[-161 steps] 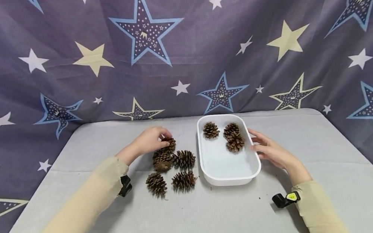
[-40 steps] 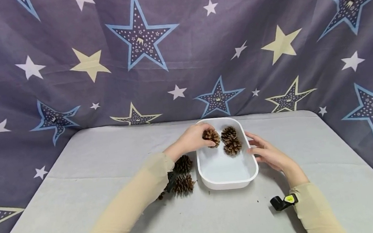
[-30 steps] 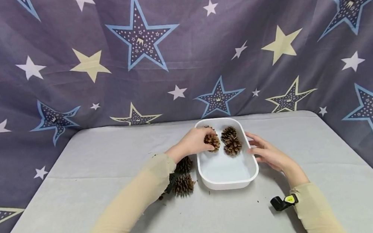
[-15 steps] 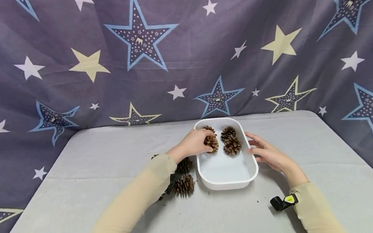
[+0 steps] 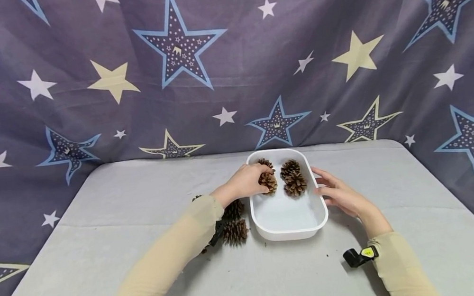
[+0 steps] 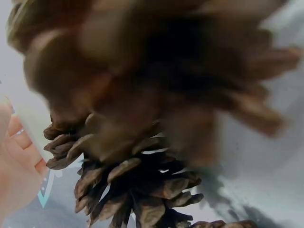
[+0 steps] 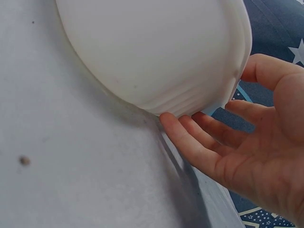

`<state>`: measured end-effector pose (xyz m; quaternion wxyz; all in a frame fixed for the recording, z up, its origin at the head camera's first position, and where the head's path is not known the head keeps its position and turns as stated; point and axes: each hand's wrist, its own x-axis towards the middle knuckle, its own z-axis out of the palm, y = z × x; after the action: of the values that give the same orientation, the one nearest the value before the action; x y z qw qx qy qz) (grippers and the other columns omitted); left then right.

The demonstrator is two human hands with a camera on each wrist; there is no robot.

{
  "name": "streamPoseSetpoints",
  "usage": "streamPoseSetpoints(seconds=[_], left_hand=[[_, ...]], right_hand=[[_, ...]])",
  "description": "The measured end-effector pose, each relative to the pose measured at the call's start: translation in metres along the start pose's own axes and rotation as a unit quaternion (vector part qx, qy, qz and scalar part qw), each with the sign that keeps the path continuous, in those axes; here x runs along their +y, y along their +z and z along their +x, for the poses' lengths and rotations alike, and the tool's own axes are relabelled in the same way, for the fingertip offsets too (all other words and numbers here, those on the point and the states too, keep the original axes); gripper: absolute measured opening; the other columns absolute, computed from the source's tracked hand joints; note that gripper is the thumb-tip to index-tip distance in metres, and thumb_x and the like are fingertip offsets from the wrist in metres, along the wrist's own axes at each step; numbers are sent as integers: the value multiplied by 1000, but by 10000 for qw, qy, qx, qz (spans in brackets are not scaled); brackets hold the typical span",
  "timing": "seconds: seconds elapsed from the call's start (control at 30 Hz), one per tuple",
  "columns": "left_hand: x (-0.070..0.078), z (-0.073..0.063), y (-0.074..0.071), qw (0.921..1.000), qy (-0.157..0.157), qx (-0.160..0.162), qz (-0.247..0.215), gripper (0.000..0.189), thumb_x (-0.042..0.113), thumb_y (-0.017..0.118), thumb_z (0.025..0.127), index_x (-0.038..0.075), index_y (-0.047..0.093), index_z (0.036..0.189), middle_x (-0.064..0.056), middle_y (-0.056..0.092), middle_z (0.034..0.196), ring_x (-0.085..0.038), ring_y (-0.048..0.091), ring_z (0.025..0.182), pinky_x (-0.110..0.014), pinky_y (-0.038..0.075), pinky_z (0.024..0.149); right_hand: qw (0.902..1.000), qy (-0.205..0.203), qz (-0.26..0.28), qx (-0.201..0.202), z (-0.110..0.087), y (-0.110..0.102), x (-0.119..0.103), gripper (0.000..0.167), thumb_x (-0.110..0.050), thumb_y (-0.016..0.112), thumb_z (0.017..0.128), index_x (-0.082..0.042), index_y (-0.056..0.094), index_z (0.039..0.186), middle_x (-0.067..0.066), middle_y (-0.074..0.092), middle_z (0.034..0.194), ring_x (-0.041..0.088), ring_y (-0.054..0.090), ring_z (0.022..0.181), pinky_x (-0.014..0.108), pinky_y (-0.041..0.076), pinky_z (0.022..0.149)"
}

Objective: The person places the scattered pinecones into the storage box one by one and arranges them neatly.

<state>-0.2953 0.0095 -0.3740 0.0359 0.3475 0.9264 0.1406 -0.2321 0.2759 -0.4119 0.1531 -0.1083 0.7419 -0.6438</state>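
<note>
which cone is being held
The cone just in front of the back-left cone in the tub: the left hand grips it and no other.

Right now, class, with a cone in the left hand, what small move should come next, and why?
Probably the left hand should release its cone: that cone is within the tray, close to another cone, the right hand touches the tray's side, and loose cones on the table seem to await that hand.
</note>
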Motion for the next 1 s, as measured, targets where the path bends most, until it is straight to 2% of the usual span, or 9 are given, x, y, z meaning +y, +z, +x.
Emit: streamPoseSetpoints(seconds=[0.2,0.37,0.57,0.8,1.0], left_hand=[[0,-3,-1,10000,11,-48,-68,52,23,70,79,11,52,127,-6,54,128,-22,48,119,-38,29,107],[-1,-4,-3,9999,47,-47,-80,52,22,70,78,12,53,126,-6,55,126,-22,51,116,-35,34,104],[1,-7,-11,9995,92,-52,-303,50,19,70,78,10,54,124,-7,57,122,-21,54,111,-32,40,99],[-1,-16,-24,9990,-9,-13,-440,48,18,68,79,10,54,124,-6,58,122,-21,53,113,-33,40,99],[-11,-25,-33,9990,-45,129,-417,48,18,69,79,9,54,124,-6,57,124,-21,52,113,-34,39,101]], right_hand=[[10000,66,53,35,0,2,1,70,-10,51,89,-10,10,147,28,25,138,13,53,102,32,52,82],[10000,40,23,6,1,1,1,71,-11,51,90,-10,9,147,29,23,139,13,53,103,31,52,82],[9999,86,-69,15,1,0,0,71,-13,51,90,-12,9,147,28,23,140,17,51,106,31,51,83],[10000,65,-47,-56,0,1,-1,70,-12,49,91,-10,7,147,29,22,139,11,52,102,30,51,82],[9999,38,-109,-58,0,1,-4,69,-12,48,91,-10,8,147,29,23,139,12,51,103,28,51,82]])
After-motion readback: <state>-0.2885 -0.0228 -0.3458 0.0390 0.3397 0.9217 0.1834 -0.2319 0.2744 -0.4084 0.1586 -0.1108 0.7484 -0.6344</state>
